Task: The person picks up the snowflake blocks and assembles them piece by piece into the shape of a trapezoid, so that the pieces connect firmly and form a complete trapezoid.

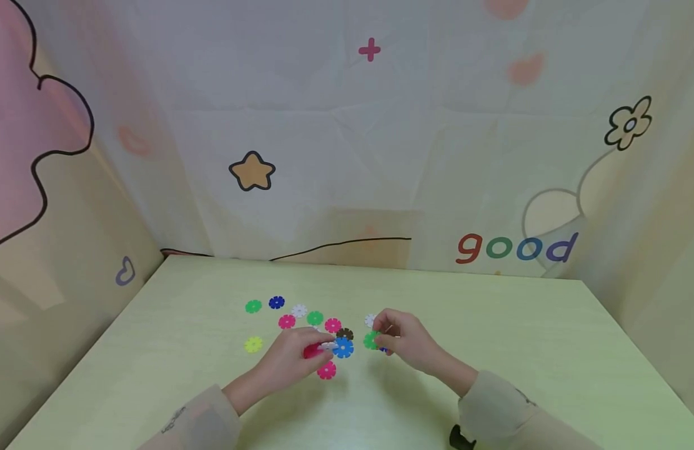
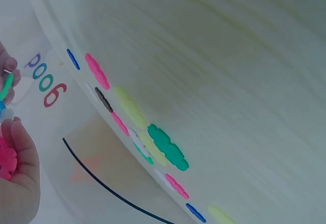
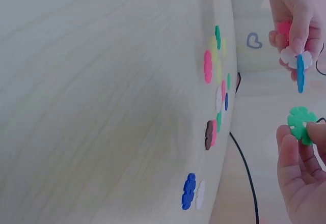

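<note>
My left hand (image 1: 287,359) pinches a white notched plastic building disc (image 3: 289,57) between thumb and fingers. A blue disc (image 1: 343,347) stands edge-on to the white one, joined at its rim. Tucked within the same hand is a pink disc (image 2: 7,159), partly hidden by the fingers. To the right, my right hand (image 1: 405,340) pinches a green disc (image 3: 301,123) between thumb and fingertips. The green disc faces the blue one across a small gap, both held above the table.
More loose discs lie on the pale wooden table (image 1: 493,350): a yellow disc (image 1: 253,344), a dark blue disc (image 1: 276,302), a brown disc (image 1: 345,334), a pink disc (image 1: 327,370) and several others. A printed curtain (image 1: 324,125) encloses the table at the back and sides.
</note>
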The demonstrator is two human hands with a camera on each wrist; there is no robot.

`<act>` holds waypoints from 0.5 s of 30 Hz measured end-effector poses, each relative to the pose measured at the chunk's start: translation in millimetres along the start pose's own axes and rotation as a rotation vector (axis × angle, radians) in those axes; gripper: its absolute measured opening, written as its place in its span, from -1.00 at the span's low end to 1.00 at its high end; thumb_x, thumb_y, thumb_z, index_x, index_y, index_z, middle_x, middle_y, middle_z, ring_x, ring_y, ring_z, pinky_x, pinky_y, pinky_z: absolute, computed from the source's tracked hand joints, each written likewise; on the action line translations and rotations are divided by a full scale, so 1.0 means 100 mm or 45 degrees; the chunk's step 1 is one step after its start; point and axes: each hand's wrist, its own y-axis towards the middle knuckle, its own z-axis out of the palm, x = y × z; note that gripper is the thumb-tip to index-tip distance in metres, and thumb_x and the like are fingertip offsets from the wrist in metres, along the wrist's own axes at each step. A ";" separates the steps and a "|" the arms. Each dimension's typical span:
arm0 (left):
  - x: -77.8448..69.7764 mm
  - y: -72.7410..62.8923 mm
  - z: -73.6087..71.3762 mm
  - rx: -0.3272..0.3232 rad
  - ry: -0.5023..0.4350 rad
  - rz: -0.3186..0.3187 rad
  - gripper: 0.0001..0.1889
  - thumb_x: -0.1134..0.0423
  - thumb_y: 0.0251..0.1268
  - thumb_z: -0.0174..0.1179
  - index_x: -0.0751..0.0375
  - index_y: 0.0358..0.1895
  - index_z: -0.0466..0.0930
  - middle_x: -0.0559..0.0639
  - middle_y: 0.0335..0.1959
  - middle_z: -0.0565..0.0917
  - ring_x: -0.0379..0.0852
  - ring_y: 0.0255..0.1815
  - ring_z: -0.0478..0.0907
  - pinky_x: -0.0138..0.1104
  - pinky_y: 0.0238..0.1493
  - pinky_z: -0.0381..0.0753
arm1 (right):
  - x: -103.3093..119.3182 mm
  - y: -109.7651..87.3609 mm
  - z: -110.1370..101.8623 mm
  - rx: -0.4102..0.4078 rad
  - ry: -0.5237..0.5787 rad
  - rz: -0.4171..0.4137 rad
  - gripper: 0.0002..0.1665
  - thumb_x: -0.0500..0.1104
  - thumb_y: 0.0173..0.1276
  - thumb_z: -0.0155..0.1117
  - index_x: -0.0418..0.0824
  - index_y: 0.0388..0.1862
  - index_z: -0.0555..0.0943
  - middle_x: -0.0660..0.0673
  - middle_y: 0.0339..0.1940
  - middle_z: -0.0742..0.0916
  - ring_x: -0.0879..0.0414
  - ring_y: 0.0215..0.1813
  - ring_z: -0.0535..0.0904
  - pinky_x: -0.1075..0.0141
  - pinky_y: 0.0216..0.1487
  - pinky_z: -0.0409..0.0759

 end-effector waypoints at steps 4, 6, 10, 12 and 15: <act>-0.04 0.00 -0.01 0.020 -0.040 -0.019 -0.68 0.19 0.08 0.21 0.15 -0.06 0.57 -0.02 -0.18 0.65 -0.15 -0.22 0.55 -0.58 -0.40 0.47 | 0.03 -0.05 0.02 0.039 0.036 -0.027 -0.87 -0.34 0.18 0.16 -0.33 -0.30 0.43 -0.19 -0.34 0.58 0.13 -0.40 0.57 0.39 -0.43 0.56; -0.06 0.00 -0.01 0.033 -0.054 -0.025 -0.68 0.19 0.08 0.21 0.15 -0.05 0.57 -0.02 -0.17 0.64 -0.14 -0.21 0.55 -0.59 -0.39 0.47 | 0.04 -0.07 0.03 0.057 0.043 -0.034 -0.88 -0.35 0.18 0.16 -0.32 -0.31 0.43 -0.20 -0.35 0.58 0.10 -0.40 0.58 0.39 -0.44 0.55; -0.09 0.00 -0.01 0.050 -0.067 -0.014 -0.68 0.17 0.08 0.21 0.14 -0.06 0.58 -0.03 -0.18 0.64 -0.15 -0.21 0.55 -0.59 -0.38 0.47 | 0.05 -0.10 0.05 0.080 0.043 -0.047 -0.91 -0.39 0.17 0.15 -0.32 -0.34 0.44 -0.21 -0.38 0.59 -0.01 -0.39 0.59 0.41 -0.46 0.54; -0.10 0.00 0.00 0.052 -0.072 -0.007 -0.68 0.16 0.08 0.21 0.14 -0.06 0.58 -0.04 -0.18 0.65 -0.15 -0.21 0.55 -0.59 -0.38 0.47 | 0.05 -0.12 0.07 0.083 0.024 -0.055 -0.90 -0.40 0.15 0.16 -0.31 -0.34 0.45 -0.20 -0.38 0.59 0.00 -0.40 0.58 0.43 -0.45 0.53; -0.12 0.00 0.00 0.054 -0.073 -0.008 -0.68 0.14 0.07 0.22 0.14 -0.07 0.59 -0.05 -0.20 0.65 -0.16 -0.22 0.54 -0.59 -0.38 0.47 | 0.06 -0.14 0.09 0.071 -0.010 -0.075 -0.88 -0.40 0.13 0.18 -0.29 -0.34 0.47 -0.18 -0.37 0.60 0.08 -0.41 0.56 0.44 -0.43 0.52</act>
